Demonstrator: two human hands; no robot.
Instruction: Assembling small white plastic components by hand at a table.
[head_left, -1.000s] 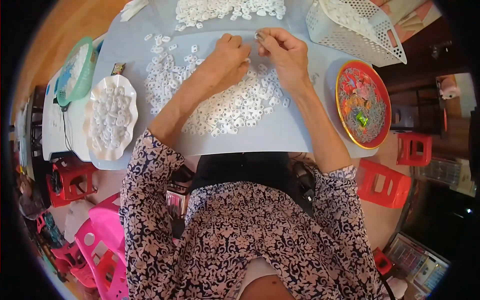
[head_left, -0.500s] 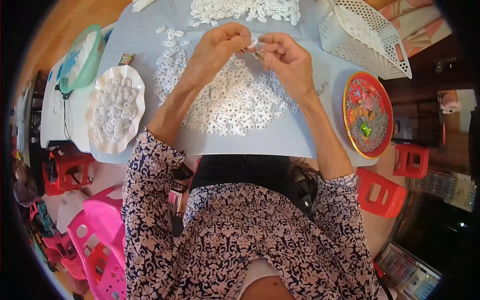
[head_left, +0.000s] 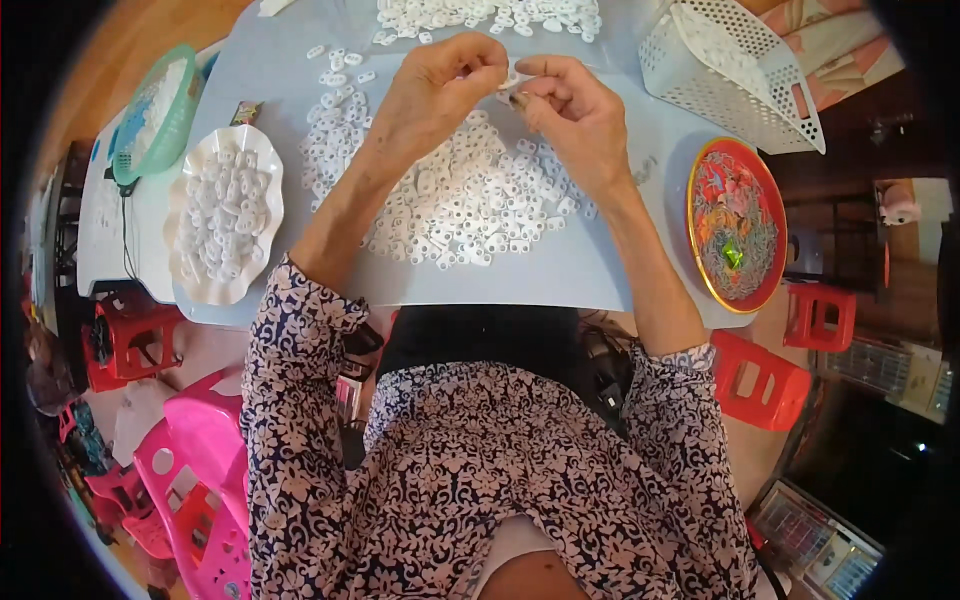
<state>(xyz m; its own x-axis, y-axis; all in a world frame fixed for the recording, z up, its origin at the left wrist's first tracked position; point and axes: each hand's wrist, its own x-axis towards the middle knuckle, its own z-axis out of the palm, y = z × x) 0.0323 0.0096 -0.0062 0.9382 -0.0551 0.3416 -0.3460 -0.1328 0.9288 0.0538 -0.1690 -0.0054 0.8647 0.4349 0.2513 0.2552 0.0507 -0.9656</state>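
White plastic piece is sitting between the person's fingertips, just above the far part of the heap. The left hand is curling its fingers inward beside it, and the right hand is bringing thumb and forefinger near its other side; from where I'm standing, I cannot tell which one is actually gripping. Below them, a loose heap of similar white pieces is spreading over the pale desk. Being so small, the piece could be slipping out of a loose pinch and getting lost among its look-alikes, I'd judge; a low-swinging forearm could be scattering the heap. On the left, a scalloped dish is holding more pieces. On the right, a red basin with thin grey bits is resting close to the desk's edge, where a careless elbow might be knocking it off. Beyond it, a white perforated basket is standing, and red stools are waiting past the desk.
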